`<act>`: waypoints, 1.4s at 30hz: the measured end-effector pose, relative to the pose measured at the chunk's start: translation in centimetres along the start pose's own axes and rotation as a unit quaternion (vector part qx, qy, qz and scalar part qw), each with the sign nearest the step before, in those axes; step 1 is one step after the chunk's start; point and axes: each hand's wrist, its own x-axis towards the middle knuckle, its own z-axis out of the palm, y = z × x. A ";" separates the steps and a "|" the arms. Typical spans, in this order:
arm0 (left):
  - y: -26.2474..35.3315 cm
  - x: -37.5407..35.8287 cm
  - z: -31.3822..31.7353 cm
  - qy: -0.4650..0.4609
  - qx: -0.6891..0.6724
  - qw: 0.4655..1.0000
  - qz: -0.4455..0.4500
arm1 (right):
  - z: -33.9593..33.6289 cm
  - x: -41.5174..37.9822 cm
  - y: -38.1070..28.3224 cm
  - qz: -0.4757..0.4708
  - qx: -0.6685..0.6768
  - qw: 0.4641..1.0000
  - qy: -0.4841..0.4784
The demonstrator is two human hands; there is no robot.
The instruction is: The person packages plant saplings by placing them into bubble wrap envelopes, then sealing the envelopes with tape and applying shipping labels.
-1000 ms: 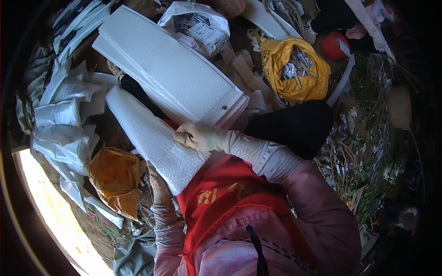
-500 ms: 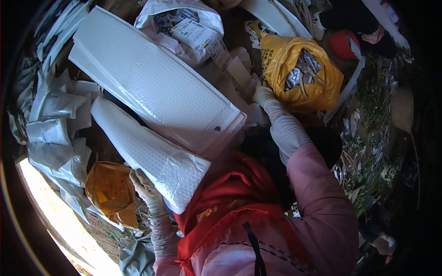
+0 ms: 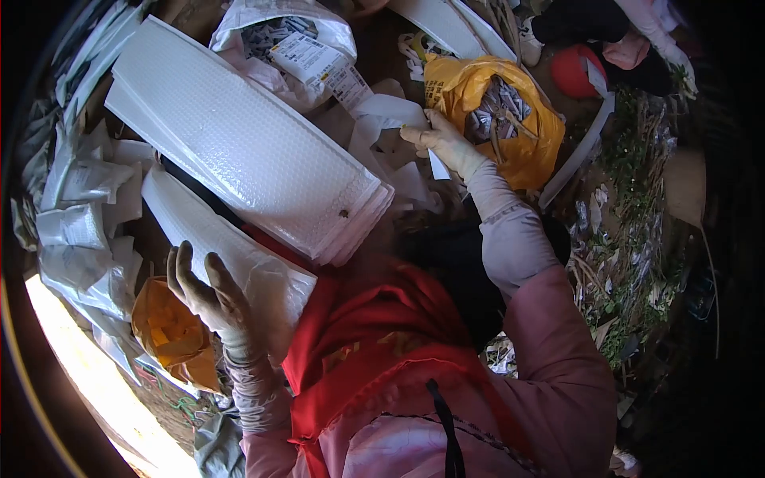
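Observation:
My left hand [image 3: 211, 299], in a dirty pale glove, is raised with its fingers apart. It holds nothing and is between an orange-yellow bag [image 3: 166, 323] and a folded bubble-wrap sheet [image 3: 239, 247]. My right hand [image 3: 448, 145], also gloved, is closed on a white paper strip [image 3: 438, 166], part of which shows below the fingers. Beside that hand stands an open yellow bag [image 3: 535, 159] with small strips and sticks inside. A larger stack of bubble-wrap sheets [image 3: 247, 135] slants across my lap area.
A white sack [image 3: 339, 36] at the top holds small grey pieces and a printed label sheet [image 3: 303, 57]. Plastic packets [image 3: 76, 215] pile up on the left. Green plant scraps [image 3: 637, 239] lie to the right. Another person's hand [image 3: 677, 64] and a red round object [image 3: 578, 72] are top right.
My left hand has lifted off the smaller bubble-wrap sheet, fingers spreading. My right hand has moved from the yellow bag's lower-left side up along it and now grips a white strip.

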 end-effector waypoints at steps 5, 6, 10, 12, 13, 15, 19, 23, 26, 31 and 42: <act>8.7 -1.4 4.1 -0.279 -0.448 0.828 -0.189 | -0.3 -7.1 -4.7 -0.086 0.196 0.976 -0.048; 9.7 -1.8 5.5 -0.352 -0.441 0.806 -0.179 | 0.2 -8.8 -5.4 -0.130 0.199 0.970 -0.051; 12.6 -2.2 10.5 -0.394 -0.597 0.613 -0.335 | 2.6 -14.1 -5.3 -0.236 0.247 0.939 -0.049; 12.8 -1.6 11.9 -0.417 -0.614 0.620 -0.255 | 2.6 -15.1 -4.1 -0.311 0.044 0.949 -0.011; 12.7 -1.2 12.2 -0.423 -0.560 0.701 -0.125 | 3.3 -16.0 -3.5 -0.303 0.007 0.952 0.028; 13.4 -1.2 11.8 -0.388 -0.563 0.723 -0.102 | 3.7 -16.9 -2.8 -0.297 -0.064 0.951 0.057; 14.0 -0.8 11.0 -0.297 -0.606 0.735 -0.069 | 2.3 -16.8 -0.4 -0.381 -0.227 0.881 0.166; 15.4 -1.6 6.9 -0.268 -0.679 0.679 -0.075 | -0.3 -17.6 -1.0 -0.022 0.205 0.978 0.034; 15.1 -3.6 6.0 -0.210 -0.614 0.757 0.080 | 0.6 -18.9 -2.4 0.043 0.353 0.907 -0.225; 13.4 -7.0 4.9 -0.126 -0.385 0.874 0.268 | 3.8 -19.8 -3.7 -0.058 0.415 0.898 -0.135; 13.4 -4.6 1.8 -0.099 -0.209 0.921 0.313 | 2.0 -19.6 -3.7 -0.336 -0.113 0.934 0.044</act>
